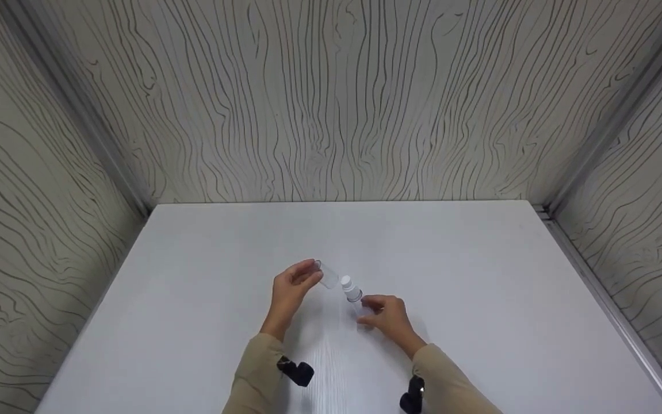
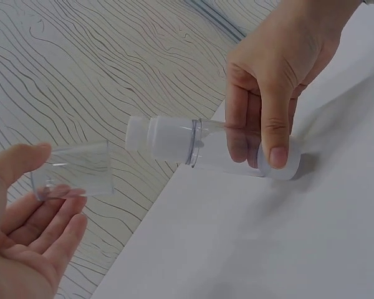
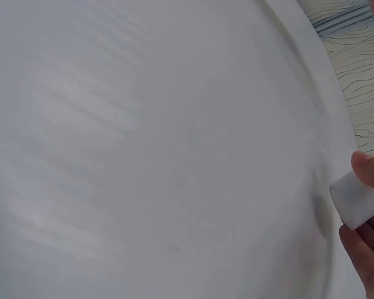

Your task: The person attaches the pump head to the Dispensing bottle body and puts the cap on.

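Observation:
A clear plastic cap (image 2: 81, 167) is pinched between the thumb and fingers of my left hand (image 1: 293, 287). My right hand (image 1: 387, 316) grips the lower part of a clear pump bottle (image 2: 218, 146), thumb on one side and fingers on the other. The bottle's white pump head (image 2: 168, 138) is bare and points toward the cap, with a small gap between them. In the head view the bottle leans up and to the left over the table. The right wrist view shows only the bottle's white base (image 3: 355, 200) and part of the right hand at its edge.
A white table (image 1: 204, 241) lies under both hands. Panels with a wood-grain line pattern (image 1: 331, 103) stand behind it and at both sides, with grey metal strips at the corners. Black wrist cameras (image 1: 297, 371) sit on the tan sleeves.

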`<action>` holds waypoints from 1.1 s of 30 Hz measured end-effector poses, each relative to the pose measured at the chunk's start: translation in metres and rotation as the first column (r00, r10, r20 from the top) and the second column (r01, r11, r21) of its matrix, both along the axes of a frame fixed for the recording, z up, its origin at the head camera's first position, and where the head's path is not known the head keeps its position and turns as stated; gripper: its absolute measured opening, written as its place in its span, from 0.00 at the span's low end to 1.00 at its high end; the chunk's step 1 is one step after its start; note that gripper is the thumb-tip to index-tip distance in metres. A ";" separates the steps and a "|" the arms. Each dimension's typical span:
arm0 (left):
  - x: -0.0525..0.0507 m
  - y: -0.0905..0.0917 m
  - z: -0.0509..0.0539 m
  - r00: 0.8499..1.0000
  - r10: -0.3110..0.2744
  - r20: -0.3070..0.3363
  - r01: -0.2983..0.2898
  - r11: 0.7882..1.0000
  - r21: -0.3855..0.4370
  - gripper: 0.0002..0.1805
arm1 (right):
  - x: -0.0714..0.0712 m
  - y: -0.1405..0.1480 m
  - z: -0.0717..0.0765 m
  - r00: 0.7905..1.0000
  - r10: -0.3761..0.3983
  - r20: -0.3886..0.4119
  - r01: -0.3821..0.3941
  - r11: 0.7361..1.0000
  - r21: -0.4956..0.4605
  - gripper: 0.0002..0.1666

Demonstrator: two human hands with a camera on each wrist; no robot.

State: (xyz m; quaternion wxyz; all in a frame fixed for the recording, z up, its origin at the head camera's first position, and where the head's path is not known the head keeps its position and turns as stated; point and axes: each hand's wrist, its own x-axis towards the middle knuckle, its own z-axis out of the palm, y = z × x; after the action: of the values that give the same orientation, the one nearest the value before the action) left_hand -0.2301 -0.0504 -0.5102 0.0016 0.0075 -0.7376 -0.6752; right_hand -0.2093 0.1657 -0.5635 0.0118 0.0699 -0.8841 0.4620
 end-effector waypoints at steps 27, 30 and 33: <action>0.003 0.007 -0.003 0.998 -0.051 -0.026 0.051 0.998 0.028 0.25 | 0.003 0.000 0.000 0.997 0.037 -0.062 -0.036 0.999 0.020 0.21; 0.002 0.008 -0.002 0.998 -0.052 -0.025 0.053 0.998 0.031 0.25 | 0.002 0.001 0.001 0.997 0.038 -0.065 -0.036 0.999 0.036 0.22; 0.003 0.008 -0.002 0.998 -0.056 -0.025 0.057 0.998 0.038 0.25 | 0.001 0.002 0.003 0.996 0.040 -0.074 -0.037 0.998 0.050 0.22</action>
State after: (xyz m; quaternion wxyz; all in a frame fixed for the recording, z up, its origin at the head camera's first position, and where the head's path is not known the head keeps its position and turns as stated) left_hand -0.2275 -0.0420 -0.5120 -0.0089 -0.0214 -0.7244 -0.6890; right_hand -0.2079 0.1677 -0.5606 0.0342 0.1044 -0.8925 0.4375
